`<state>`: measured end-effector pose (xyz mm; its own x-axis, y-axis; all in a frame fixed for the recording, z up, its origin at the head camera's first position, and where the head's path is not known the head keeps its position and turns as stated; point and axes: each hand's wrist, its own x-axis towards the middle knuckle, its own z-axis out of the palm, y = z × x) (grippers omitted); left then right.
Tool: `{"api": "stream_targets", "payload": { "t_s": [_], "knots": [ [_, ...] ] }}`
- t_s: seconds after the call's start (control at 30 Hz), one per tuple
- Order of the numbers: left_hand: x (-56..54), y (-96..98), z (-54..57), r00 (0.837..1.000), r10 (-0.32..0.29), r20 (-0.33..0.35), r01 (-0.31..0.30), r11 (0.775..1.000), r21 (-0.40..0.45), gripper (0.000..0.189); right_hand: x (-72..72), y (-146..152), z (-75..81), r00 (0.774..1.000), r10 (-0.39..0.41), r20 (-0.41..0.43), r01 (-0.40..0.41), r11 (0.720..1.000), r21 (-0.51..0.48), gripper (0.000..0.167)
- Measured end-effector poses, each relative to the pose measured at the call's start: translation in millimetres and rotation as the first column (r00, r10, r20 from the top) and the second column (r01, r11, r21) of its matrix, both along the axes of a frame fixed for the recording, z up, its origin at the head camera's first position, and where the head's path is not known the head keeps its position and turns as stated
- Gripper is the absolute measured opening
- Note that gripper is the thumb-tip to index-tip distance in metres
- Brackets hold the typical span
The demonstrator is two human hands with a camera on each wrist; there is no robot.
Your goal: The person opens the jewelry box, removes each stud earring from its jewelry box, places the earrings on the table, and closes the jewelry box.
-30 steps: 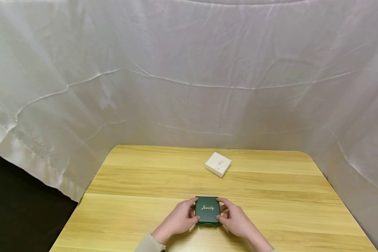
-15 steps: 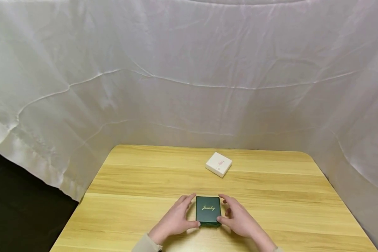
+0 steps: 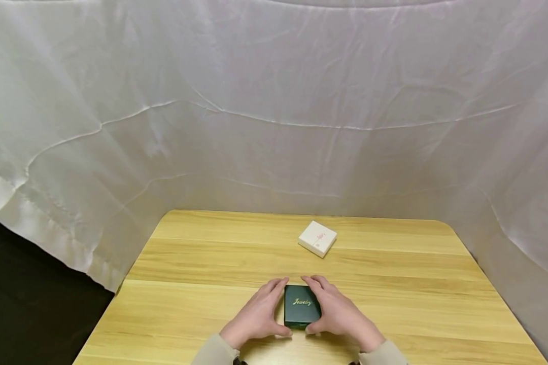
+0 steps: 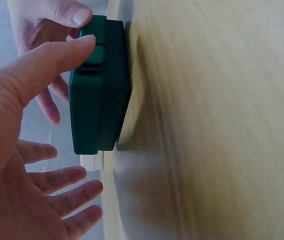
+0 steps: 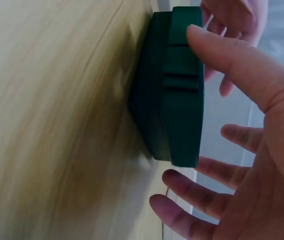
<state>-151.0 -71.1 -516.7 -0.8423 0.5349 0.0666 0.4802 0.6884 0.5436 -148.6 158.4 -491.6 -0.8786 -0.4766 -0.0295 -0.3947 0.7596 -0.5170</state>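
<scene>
A dark green jewelry box, closed, with gold "Jewelry" lettering on its lid, lies on the wooden table. On its left side my left hand is spread, the thumb at the front face and the fingers stretched away from the box. My right hand mirrors it on the right, overlapping the lid's right edge in the head view. Both wrist views show a tab-like front clasp on the box. The right thumb lies over that front, and the left thumb reaches toward it from the other side.
Farther back on the table lies a small white box with pink print, turned at an angle. Pale satin curtains hang behind and along both sides. A dark area shows at the lower left.
Both hands held the box by its corners a second ago. The left fingers loosened first, then the right. Both thumbs have moved inward along the front edge. The box has barely shifted.
</scene>
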Motion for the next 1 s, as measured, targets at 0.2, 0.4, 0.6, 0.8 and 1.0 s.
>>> {"api": "stream_targets", "payload": {
  "t_s": [0.2,0.4,0.6,0.8,1.0],
  "knots": [
    [-3.4,0.1,-4.7,1.0,0.001,0.026,-0.001,1.0,0.001,0.116,-4.3,-3.9,-4.8,1.0,0.019,0.021,-0.019,0.999,0.038,0.112],
    [-4.9,0.9,-7.1,0.995,0.02,0.094,-0.022,1.0,0.016,0.114,-5.2,-5.6,-6.4,0.998,0.002,0.067,-0.005,0.999,0.044,0.112],
    [-5.4,3.0,-8.1,0.994,0.03,0.108,-0.031,0.999,0.011,0.108,-6.3,-6.1,-8.4,0.998,-0.013,0.064,0.009,0.998,0.058,0.107],
    [-7.6,5.9,-6.7,0.995,0.021,0.094,-0.021,1.0,-0.001,0.105,-6.3,-6.0,-8.8,1.0,-0.004,0.031,0.003,0.999,0.047,0.101],
    [-8.4,7.0,-5.7,0.995,0.025,0.101,-0.025,1.0,-0.005,0.105,-6.9,-5.4,-7.8,1.0,0.005,0.02,-0.006,0.999,0.038,0.098]
  ]
}}
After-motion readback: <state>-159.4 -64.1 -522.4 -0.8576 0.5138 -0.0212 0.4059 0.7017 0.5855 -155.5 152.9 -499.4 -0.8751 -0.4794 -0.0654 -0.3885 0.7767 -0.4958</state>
